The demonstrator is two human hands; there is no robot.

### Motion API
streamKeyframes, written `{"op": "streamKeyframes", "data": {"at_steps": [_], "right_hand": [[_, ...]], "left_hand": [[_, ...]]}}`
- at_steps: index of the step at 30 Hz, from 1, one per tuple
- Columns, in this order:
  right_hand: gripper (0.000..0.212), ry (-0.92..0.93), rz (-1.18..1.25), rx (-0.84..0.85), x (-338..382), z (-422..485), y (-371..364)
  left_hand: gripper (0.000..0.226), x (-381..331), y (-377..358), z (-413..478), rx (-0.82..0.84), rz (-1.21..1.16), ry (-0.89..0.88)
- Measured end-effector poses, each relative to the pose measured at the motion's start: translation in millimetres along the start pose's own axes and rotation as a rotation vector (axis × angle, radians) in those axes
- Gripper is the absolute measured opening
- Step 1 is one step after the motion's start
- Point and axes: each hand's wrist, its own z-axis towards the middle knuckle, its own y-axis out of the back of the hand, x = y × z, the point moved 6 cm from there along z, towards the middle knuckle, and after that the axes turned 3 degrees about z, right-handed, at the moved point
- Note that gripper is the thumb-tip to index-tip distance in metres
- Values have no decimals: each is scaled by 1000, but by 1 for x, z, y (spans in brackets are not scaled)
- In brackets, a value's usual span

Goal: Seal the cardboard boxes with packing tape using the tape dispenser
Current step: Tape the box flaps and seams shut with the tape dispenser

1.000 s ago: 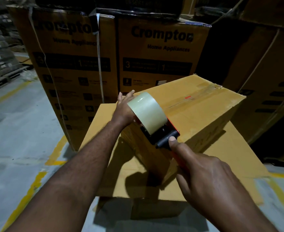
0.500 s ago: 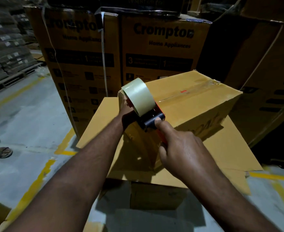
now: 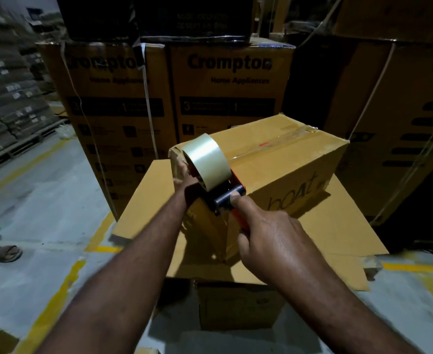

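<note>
A brown cardboard box (image 3: 284,159) marked "boat" sits on a wider flat carton (image 3: 337,231). Its top seam carries a strip of clear tape running to the far right corner. My right hand (image 3: 269,238) grips the red handle of the tape dispenser (image 3: 225,195), index finger stretched along its black roller. The roll of clear tape (image 3: 205,162) stands at the box's near left top corner. My left hand (image 3: 184,180) rests against the box's left side just behind the roll, mostly hidden by it.
Tall printed "Crompton" cartons (image 3: 225,90) stand close behind, with more cartons (image 3: 399,123) at the right. A sandalled foot (image 3: 1,252) of another person is at the left edge. Grey floor with yellow lines (image 3: 49,310) lies to the left; stacked sacks (image 3: 8,98) far left.
The dispenser has travelled along the seam toward me to the box's near left corner and tipped over the edge. My left hand slid from the top to the box's side.
</note>
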Motion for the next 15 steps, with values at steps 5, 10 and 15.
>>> {"op": "streamKeyframes", "data": {"at_steps": [5,10,15], "right_hand": [[59,-2,4,14,-2,-2,0],[63,-12,-13,10,-11,-23,2],[66,-14,-3,-17,-15,-29,2]], "left_hand": [[87,-111,-32,-215,-26,-7,-97],[81,-108,-24,-209,-136,-40,-33],[107,-118,-48,-235,-14,196,-246]]}}
